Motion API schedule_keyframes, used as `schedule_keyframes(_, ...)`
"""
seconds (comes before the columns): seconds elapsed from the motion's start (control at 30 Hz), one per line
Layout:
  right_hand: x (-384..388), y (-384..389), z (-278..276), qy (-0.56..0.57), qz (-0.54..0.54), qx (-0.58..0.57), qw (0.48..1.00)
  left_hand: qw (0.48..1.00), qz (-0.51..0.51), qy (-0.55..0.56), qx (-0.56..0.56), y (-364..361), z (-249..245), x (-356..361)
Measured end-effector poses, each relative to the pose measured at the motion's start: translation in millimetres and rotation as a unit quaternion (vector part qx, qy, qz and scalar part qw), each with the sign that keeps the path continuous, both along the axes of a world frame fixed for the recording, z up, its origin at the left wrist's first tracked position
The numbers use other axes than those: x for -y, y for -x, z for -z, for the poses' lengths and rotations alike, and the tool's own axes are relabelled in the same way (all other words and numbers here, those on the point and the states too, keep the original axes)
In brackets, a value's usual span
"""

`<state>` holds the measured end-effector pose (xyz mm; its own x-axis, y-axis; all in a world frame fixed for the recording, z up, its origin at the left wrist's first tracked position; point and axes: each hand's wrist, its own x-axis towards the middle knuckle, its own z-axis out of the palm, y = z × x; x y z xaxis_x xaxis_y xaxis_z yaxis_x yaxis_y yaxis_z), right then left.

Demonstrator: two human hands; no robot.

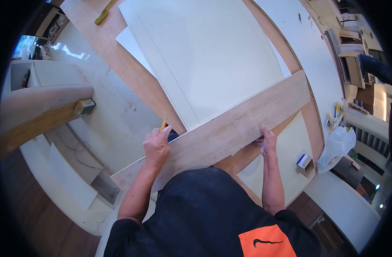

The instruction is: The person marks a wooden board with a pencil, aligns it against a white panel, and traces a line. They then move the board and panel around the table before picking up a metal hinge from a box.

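A pencil (163,123) points upward from my left hand (157,147), whose fingers are closed around it. That hand rests at the far edge of a long wooden board (204,135), which lies slantwise in front of me. My right hand (266,139) grips the board's near edge, thumb on top and fingers partly hidden beneath. Under and beyond the board lies a large white panel (204,55) with a thin line along its left side. The board's far edge crosses the panel's near end.
A yellow hand tool (102,16) lies at the table's far left. A small open box (305,165) sits on a pale sheet (286,150) at right, near a clear plastic bag (337,145). White cabinets (54,75) stand on the left; another person's leg (375,68) shows far right.
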<state>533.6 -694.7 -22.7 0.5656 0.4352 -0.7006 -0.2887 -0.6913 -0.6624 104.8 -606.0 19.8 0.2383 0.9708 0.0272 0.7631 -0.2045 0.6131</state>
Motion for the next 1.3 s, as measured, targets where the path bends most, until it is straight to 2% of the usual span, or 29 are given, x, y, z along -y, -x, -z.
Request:
schedule_keyframes(0.17, 2, -3, 2, -0.001, -0.003, -0.004, 1.000, 0.993, 0.010, 0.098, 0.069, 15, 31, 18)
schedule_keyframes(0.23, 2, -1, 2, -0.004, -0.004, 0.000, 1.000, 0.984, 0.029, 0.160, 0.073, 8, 20, 19)
schedule_keyframes(0.33, 2, -3, 4, -0.006, -0.004, 0.003, 1.000, 0.989, 0.037, 0.114, 0.088, -4, 20, 17)
schedule_keyframes(0.57, 2, -2, 4, -0.004, -0.002, 0.010, 1.000, 0.982, 0.030, 0.143, 0.116, -33, 30, 3)
schedule_keyframes(1.3, 1, -2, 3, 0.003, 0.001, 0.001, 1.000, 0.970, 0.018, 0.203, 0.131, -35, 33, -3)
